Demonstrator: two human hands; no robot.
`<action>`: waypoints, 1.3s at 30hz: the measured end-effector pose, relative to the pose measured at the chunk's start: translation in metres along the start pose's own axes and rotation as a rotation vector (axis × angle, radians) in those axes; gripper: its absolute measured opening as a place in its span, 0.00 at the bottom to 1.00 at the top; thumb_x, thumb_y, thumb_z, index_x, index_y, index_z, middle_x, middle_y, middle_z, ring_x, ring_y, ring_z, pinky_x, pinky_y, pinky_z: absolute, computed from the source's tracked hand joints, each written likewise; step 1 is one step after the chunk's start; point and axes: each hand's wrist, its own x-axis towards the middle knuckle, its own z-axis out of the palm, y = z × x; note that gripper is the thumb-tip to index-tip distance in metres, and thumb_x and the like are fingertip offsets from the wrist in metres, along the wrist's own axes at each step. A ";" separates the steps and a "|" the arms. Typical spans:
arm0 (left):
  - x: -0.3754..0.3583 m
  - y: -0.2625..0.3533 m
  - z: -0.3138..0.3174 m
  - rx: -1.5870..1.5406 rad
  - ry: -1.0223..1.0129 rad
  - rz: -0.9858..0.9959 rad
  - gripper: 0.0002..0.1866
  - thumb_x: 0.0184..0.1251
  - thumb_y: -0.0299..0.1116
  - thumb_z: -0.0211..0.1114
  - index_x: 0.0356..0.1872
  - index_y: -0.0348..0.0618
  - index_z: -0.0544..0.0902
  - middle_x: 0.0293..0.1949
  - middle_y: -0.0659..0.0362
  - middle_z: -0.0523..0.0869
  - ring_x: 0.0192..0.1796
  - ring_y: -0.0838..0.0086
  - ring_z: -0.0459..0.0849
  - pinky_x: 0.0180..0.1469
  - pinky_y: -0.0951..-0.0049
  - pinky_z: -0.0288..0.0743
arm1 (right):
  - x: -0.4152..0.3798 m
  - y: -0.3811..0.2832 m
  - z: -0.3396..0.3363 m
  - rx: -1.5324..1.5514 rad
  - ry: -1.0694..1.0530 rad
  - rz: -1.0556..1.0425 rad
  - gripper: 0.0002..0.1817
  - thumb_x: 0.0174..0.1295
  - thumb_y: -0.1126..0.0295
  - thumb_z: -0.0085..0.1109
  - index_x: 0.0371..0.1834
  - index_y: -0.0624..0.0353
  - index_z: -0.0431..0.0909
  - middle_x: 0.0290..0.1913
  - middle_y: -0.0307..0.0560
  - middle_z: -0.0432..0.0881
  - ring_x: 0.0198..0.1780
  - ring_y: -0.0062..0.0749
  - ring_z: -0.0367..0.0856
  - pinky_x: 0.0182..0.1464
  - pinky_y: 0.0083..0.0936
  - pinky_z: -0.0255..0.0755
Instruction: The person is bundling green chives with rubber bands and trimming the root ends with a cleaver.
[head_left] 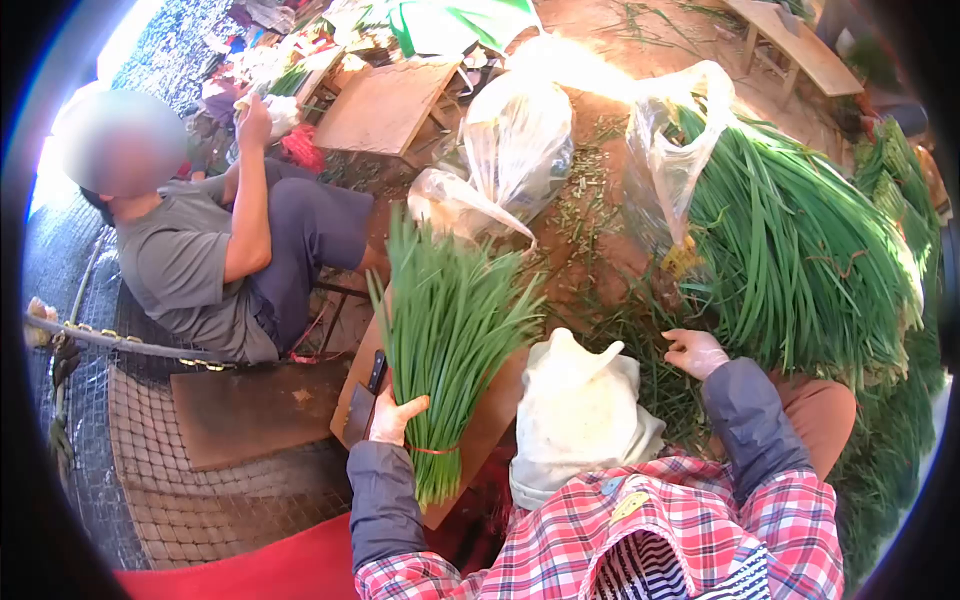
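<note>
My left hand point(395, 416) is wrapped round the lower part of an upright bunch of long green stalks point(445, 340), near a red band point(435, 451) that ties it. Beneath the bunch lies a wooden board point(492, 415), and a cleaver point(365, 398) with a dark handle rests on it just left of my hand. My right hand point(694, 352) is apart from the bunch, over loose green leaves, with its fingers partly curled and nothing visible in them. Between my hands a pale cloth bundle point(580, 405) covers my lap.
A person point(190, 245) sits at the left. A large heap of green stalks point(790, 230) lies at the right beside a clear plastic bag point(672, 150). Another plastic bag point(515, 145) and a low wooden table point(385, 105) stand ahead. A brown board point(255, 408) lies at the left.
</note>
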 end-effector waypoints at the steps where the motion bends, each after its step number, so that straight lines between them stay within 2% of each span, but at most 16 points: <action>1: -0.012 -0.003 -0.005 -0.063 0.009 0.006 0.35 0.45 0.24 0.70 0.60 0.37 0.70 0.51 0.57 0.80 0.52 0.67 0.79 0.57 0.68 0.70 | 0.000 -0.004 -0.003 0.058 0.027 -0.028 0.20 0.52 0.65 0.65 0.48 0.61 0.80 0.39 0.54 0.83 0.40 0.38 0.82 0.46 0.29 0.74; 3: -0.040 -0.008 -0.013 -0.196 0.039 0.023 0.34 0.46 0.23 0.68 0.60 0.39 0.70 0.51 0.58 0.80 0.53 0.66 0.78 0.59 0.67 0.68 | -0.001 -0.025 -0.016 -0.064 -0.012 0.048 0.12 0.53 0.64 0.64 0.32 0.63 0.84 0.27 0.51 0.83 0.32 0.34 0.80 0.40 0.28 0.73; 5: -0.069 -0.005 -0.012 -0.284 0.120 0.068 0.31 0.48 0.24 0.64 0.59 0.37 0.71 0.50 0.57 0.80 0.51 0.66 0.79 0.56 0.66 0.71 | -0.005 -0.053 -0.023 -0.057 -0.072 0.144 0.11 0.54 0.67 0.63 0.35 0.63 0.83 0.29 0.48 0.83 0.30 0.30 0.79 0.37 0.26 0.72; 7: -0.092 -0.007 -0.019 -0.349 0.198 0.094 0.29 0.49 0.25 0.63 0.58 0.36 0.71 0.49 0.56 0.80 0.49 0.65 0.80 0.54 0.66 0.72 | 0.001 -0.048 -0.010 0.058 0.014 -0.029 0.11 0.54 0.69 0.62 0.38 0.63 0.83 0.32 0.49 0.84 0.34 0.30 0.81 0.41 0.25 0.73; 9: -0.119 -0.005 -0.012 -0.400 0.507 0.193 0.26 0.51 0.31 0.62 0.54 0.35 0.74 0.47 0.53 0.82 0.47 0.63 0.81 0.53 0.63 0.74 | 0.002 -0.059 -0.006 0.125 0.037 -0.098 0.12 0.54 0.71 0.61 0.40 0.63 0.82 0.34 0.49 0.84 0.37 0.30 0.82 0.43 0.24 0.73; 11: -0.137 -0.018 -0.033 -0.609 0.475 0.279 0.26 0.54 0.35 0.62 0.56 0.36 0.73 0.49 0.53 0.81 0.49 0.61 0.80 0.55 0.60 0.74 | -0.001 -0.092 -0.009 0.139 -0.006 -0.057 0.13 0.54 0.74 0.60 0.44 0.63 0.81 0.36 0.49 0.84 0.39 0.28 0.82 0.44 0.23 0.73; 15: -0.160 -0.022 -0.035 -0.984 0.478 0.469 0.28 0.58 0.44 0.61 0.59 0.43 0.71 0.53 0.58 0.79 0.56 0.59 0.77 0.56 0.48 0.72 | 0.028 -0.143 -0.001 -0.040 -0.044 -0.300 0.16 0.53 0.70 0.62 0.45 0.61 0.81 0.36 0.53 0.84 0.39 0.35 0.83 0.45 0.26 0.74; 19: -0.143 -0.097 -0.043 -1.216 0.610 0.503 0.26 0.61 0.48 0.59 0.57 0.46 0.72 0.57 0.57 0.76 0.57 0.55 0.74 0.56 0.45 0.72 | 0.063 -0.234 0.036 -0.236 -0.130 -0.483 0.15 0.53 0.65 0.60 0.44 0.57 0.81 0.36 0.52 0.84 0.40 0.41 0.83 0.45 0.29 0.75; 23: -0.127 -0.121 0.008 -1.300 0.810 -0.237 0.30 0.62 0.53 0.59 0.59 0.43 0.70 0.54 0.44 0.77 0.54 0.55 0.77 0.52 0.51 0.74 | 0.101 -0.291 0.103 -0.454 -0.221 -0.631 0.15 0.51 0.61 0.57 0.41 0.52 0.82 0.35 0.51 0.83 0.41 0.43 0.82 0.46 0.35 0.74; 26: -0.150 -0.118 0.006 -1.005 0.254 -0.335 0.29 0.61 0.49 0.63 0.56 0.39 0.72 0.49 0.42 0.79 0.47 0.58 0.81 0.47 0.58 0.77 | 0.127 -0.320 0.137 -0.614 -0.220 -0.720 0.15 0.52 0.60 0.57 0.41 0.51 0.83 0.36 0.52 0.83 0.42 0.46 0.81 0.47 0.37 0.74; 29: -0.176 -0.079 -0.027 -0.723 -0.065 -0.156 0.25 0.63 0.44 0.63 0.53 0.35 0.74 0.45 0.46 0.82 0.44 0.59 0.84 0.48 0.63 0.79 | 0.148 -0.347 0.171 -0.572 -0.232 -0.822 0.16 0.52 0.60 0.57 0.42 0.49 0.83 0.37 0.52 0.83 0.42 0.46 0.81 0.47 0.38 0.74; 31: -0.169 -0.021 -0.013 -0.416 0.256 0.038 0.25 0.54 0.33 0.70 0.52 0.35 0.75 0.43 0.50 0.85 0.43 0.66 0.84 0.46 0.70 0.78 | 0.159 -0.373 0.200 -0.520 -0.248 -0.940 0.15 0.52 0.60 0.57 0.43 0.48 0.83 0.38 0.52 0.83 0.43 0.46 0.82 0.47 0.37 0.75; 33: -0.130 0.011 -0.016 0.556 0.454 0.421 0.50 0.37 0.43 0.80 0.63 0.35 0.65 0.56 0.42 0.75 0.59 0.54 0.75 0.61 0.57 0.66 | 0.164 -0.393 0.249 -0.644 -0.298 -1.053 0.14 0.52 0.61 0.59 0.42 0.46 0.84 0.38 0.49 0.84 0.43 0.46 0.82 0.47 0.37 0.75; 35: -0.085 0.006 -0.016 1.036 0.434 0.393 0.62 0.27 0.56 0.79 0.66 0.35 0.59 0.63 0.40 0.65 0.66 0.48 0.63 0.66 0.51 0.55 | 0.166 -0.402 0.303 -0.885 -0.385 -1.142 0.19 0.51 0.60 0.61 0.49 0.45 0.81 0.45 0.43 0.83 0.50 0.44 0.80 0.53 0.39 0.73; 37: -0.054 -0.022 -0.015 1.265 0.284 0.204 0.66 0.21 0.64 0.75 0.65 0.34 0.58 0.64 0.41 0.62 0.66 0.48 0.61 0.65 0.50 0.54 | 0.150 -0.411 0.317 -0.942 -0.375 -1.291 0.24 0.51 0.61 0.62 0.55 0.46 0.76 0.51 0.41 0.81 0.58 0.42 0.75 0.58 0.41 0.69; 39: -0.041 -0.038 -0.015 1.278 0.334 0.276 0.63 0.21 0.64 0.72 0.64 0.33 0.61 0.61 0.43 0.66 0.61 0.51 0.67 0.59 0.52 0.61 | 0.155 -0.396 0.339 -0.932 -0.304 -1.326 0.30 0.47 0.61 0.65 0.58 0.46 0.72 0.52 0.41 0.80 0.59 0.42 0.73 0.58 0.43 0.66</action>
